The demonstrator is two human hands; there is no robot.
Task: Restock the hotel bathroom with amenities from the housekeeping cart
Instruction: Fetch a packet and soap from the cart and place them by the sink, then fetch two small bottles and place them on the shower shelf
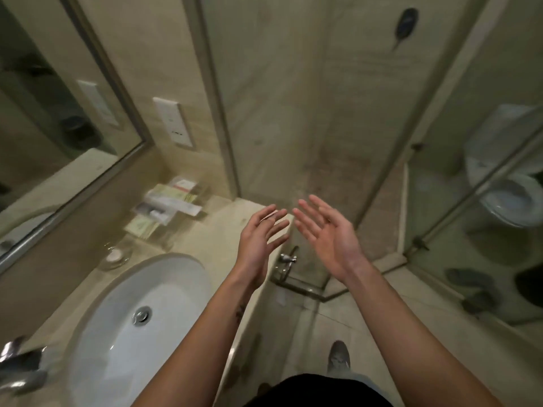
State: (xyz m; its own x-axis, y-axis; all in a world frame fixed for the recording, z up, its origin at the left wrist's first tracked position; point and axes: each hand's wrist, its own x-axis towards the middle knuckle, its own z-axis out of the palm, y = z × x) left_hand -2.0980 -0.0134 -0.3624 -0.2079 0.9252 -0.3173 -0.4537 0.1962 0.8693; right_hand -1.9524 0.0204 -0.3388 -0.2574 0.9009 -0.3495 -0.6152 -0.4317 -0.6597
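Note:
Both my hands are raised above the right end of the vanity counter [223,218], fingers spread and holding nothing. My left hand [260,242] hovers over the counter's edge. My right hand [326,233] is beside it, palm turned up, in front of the glass shower door. A clear tray of packaged amenities [169,205], with small boxes, sachets and tubes, sits in the back corner of the counter, left of my hands and apart from them. A glass dish with a small round soap [115,255] stands nearer the basin.
A white oval sink [111,324] fills the counter's left part, with a chrome tap [20,362] at lower left. A mirror [53,107] hangs at left. The shower door handle [286,259] is below my hands. A toilet [511,198] shows through the glass at right.

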